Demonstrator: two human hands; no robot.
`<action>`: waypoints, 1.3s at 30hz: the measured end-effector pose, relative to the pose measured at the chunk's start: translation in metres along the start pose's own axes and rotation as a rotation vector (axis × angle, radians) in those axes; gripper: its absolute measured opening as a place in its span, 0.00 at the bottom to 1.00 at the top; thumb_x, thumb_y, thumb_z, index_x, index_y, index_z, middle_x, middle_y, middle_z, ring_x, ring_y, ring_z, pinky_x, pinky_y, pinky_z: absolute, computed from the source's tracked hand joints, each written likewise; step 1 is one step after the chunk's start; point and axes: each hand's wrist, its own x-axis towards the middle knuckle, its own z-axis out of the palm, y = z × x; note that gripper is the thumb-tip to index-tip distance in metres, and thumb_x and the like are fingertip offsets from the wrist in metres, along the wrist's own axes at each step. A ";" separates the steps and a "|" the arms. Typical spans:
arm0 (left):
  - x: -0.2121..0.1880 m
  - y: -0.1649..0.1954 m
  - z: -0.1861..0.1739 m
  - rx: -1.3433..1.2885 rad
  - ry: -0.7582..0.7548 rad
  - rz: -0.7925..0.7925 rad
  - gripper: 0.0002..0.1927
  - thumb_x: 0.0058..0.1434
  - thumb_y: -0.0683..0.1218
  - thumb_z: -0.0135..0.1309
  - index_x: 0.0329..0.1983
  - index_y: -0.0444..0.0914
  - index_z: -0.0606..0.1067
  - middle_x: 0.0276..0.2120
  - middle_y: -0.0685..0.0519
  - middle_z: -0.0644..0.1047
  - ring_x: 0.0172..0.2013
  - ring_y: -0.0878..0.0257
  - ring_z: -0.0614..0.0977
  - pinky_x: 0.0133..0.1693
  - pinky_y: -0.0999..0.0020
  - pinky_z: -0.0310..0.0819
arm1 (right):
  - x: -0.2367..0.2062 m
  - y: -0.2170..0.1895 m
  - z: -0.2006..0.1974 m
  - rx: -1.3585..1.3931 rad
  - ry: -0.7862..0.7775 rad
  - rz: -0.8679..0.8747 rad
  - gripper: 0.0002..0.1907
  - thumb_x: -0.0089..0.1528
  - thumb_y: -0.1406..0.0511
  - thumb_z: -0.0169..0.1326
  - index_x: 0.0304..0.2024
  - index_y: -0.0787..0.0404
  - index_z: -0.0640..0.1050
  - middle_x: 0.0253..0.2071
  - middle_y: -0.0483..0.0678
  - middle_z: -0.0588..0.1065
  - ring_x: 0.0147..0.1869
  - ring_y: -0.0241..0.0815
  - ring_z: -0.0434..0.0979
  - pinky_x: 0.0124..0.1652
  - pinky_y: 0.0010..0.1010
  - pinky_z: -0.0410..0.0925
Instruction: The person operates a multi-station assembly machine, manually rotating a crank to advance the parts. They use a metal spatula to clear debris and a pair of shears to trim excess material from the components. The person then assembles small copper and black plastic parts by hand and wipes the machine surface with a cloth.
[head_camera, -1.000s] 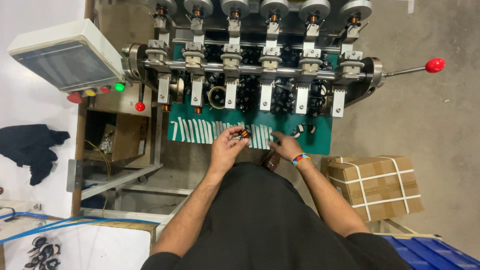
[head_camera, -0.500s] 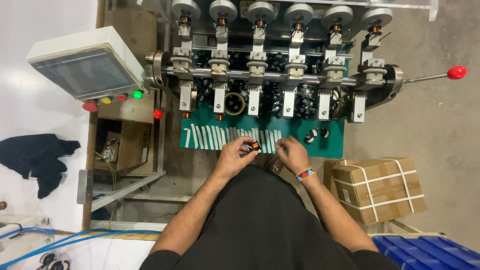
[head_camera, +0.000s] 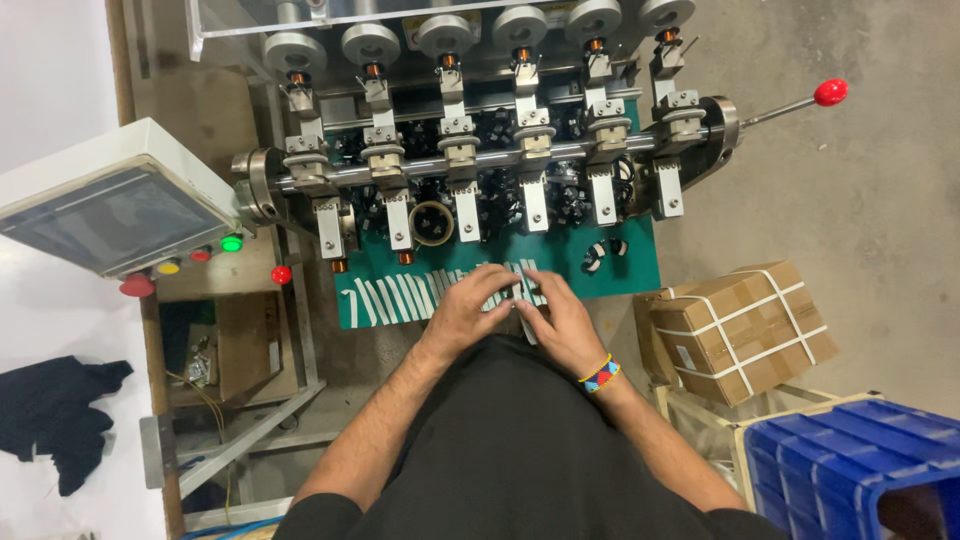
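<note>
My left hand (head_camera: 468, 312) and my right hand (head_camera: 556, 322) meet fingertip to fingertip over the front of a green tray (head_camera: 625, 272). A row of white strips (head_camera: 400, 297) lies on that tray. My right fingers pinch one white strip (head_camera: 522, 300), which runs down between the hands. My left fingers are curled closed; the small copper coil they held earlier is hidden under them. A beaded bracelet (head_camera: 600, 375) is on my right wrist. Behind the tray stands a winding machine (head_camera: 520, 150) with several spindles carrying copper coils.
A red-knobbed lever (head_camera: 829, 92) sticks out at the machine's right. A control box (head_camera: 105, 215) with a screen and coloured buttons sits to the left. A strapped cardboard box (head_camera: 745, 328) and a blue crate (head_camera: 860, 460) stand on the right. A tape roll (head_camera: 432, 222) rests under the spindles.
My hands have come closer together over the strips. The small coil seen in my left fingers is now covered. The view has shifted, so the machine sits lower in it.
</note>
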 end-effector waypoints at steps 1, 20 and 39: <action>0.001 -0.004 0.003 0.012 0.029 -0.003 0.20 0.59 0.39 0.63 0.55 0.36 0.76 0.50 0.45 0.79 0.50 0.52 0.82 0.50 0.62 0.79 | -0.003 0.007 -0.002 0.062 -0.055 0.114 0.13 0.67 0.64 0.55 0.52 0.63 0.77 0.43 0.49 0.76 0.39 0.39 0.78 0.38 0.28 0.72; 0.011 -0.017 0.097 -1.405 -0.014 -0.770 0.14 0.66 0.42 0.54 0.54 0.33 0.72 0.44 0.40 0.81 0.41 0.55 0.86 0.47 0.58 0.84 | 0.015 0.037 -0.088 -0.219 0.137 -0.564 0.07 0.59 0.71 0.58 0.41 0.61 0.79 0.39 0.49 0.77 0.46 0.50 0.76 0.46 0.41 0.68; 0.018 0.023 0.149 0.054 0.182 -0.418 0.30 0.55 0.49 0.61 0.61 0.41 0.69 0.35 0.45 0.81 0.33 0.49 0.84 0.35 0.57 0.78 | 0.019 0.058 -0.113 -0.267 -0.160 -0.273 0.09 0.63 0.65 0.58 0.44 0.59 0.82 0.38 0.50 0.80 0.40 0.49 0.82 0.40 0.35 0.73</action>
